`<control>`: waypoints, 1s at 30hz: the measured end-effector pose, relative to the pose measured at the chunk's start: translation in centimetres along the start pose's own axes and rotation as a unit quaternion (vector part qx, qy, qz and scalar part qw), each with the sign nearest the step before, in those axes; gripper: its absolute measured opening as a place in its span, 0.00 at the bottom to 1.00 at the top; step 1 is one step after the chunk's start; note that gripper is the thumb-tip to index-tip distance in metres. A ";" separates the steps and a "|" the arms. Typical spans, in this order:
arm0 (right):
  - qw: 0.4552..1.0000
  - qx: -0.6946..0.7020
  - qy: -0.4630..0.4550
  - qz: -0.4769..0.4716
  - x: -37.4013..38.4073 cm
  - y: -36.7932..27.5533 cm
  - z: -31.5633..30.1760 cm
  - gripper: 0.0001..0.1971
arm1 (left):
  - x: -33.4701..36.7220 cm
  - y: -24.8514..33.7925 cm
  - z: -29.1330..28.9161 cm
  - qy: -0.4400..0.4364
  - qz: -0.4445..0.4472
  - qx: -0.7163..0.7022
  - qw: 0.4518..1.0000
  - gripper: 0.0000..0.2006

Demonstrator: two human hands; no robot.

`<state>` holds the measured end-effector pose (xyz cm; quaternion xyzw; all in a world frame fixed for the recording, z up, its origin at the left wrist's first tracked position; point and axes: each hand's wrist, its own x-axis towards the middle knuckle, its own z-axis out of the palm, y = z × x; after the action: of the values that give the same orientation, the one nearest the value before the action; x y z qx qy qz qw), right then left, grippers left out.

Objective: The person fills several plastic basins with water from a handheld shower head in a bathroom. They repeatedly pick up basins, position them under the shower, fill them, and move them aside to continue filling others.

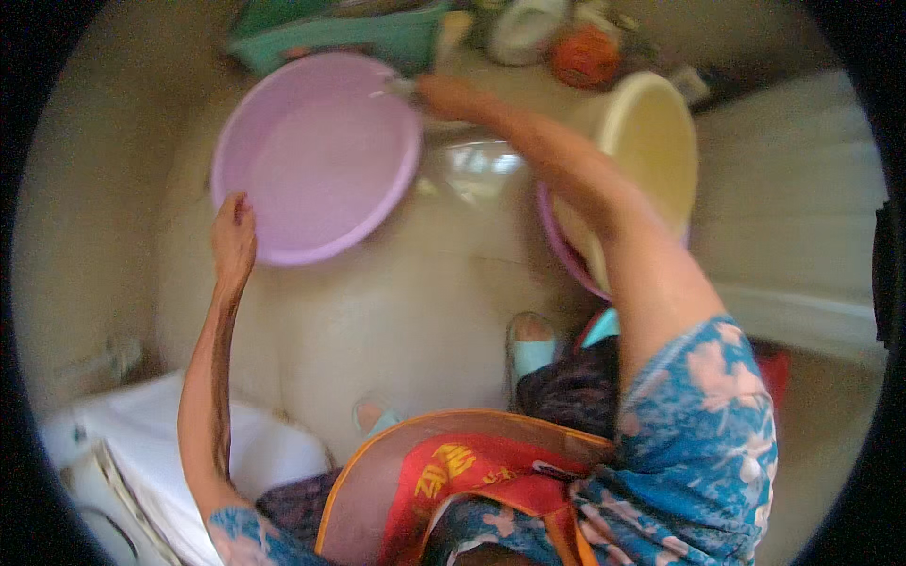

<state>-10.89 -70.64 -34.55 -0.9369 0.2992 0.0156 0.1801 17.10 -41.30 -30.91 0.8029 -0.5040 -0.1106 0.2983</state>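
A wide, round purple basin (321, 156) is held up ahead of me, tilted so that its inside faces me. My left hand (234, 231) is closed on the lower left part of its rim. On the far right side of the basin is my right hand (448, 97), fingers closed and smeared by motion. A small greyish-white thing (400, 87) shows between that hand and the rim, too blurred to name.
On the right, a cream-coloured basin (661, 141) stands on its side by another purple basin (566, 247). Behind are a green tub (368, 38) and an orange round thing (585, 57). A white appliance-like box (255, 439) sits at lower left. The tiled floor (406, 311) has a wet, shiny patch.
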 end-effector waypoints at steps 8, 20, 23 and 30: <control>0.997 -0.047 0.066 0.002 1.4 0.5 0.9 0.11 | -4.8 21.8 8.8 -0.400 0.175 -0.241 0.867 0.16; 0.998 -0.015 0.054 -0.014 -0.2 0.6 -4.4 0.14 | -9.9 33.8 25.0 -0.086 0.162 -0.269 0.946 0.28; 0.996 -0.072 0.038 -0.021 -0.3 1.3 -6.3 0.15 | -9.2 35.2 24.4 -0.050 0.108 -0.327 0.937 0.30; 0.983 -0.152 0.039 -0.092 -0.4 2.8 -12.4 0.20 | -4.3 34.8 17.1 -0.223 0.020 -0.322 0.920 0.22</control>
<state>-13.81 -76.85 -23.84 -0.9767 0.2129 0.0081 0.0246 -18.93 -54.74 -24.52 0.6078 -0.5104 -0.4372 0.4230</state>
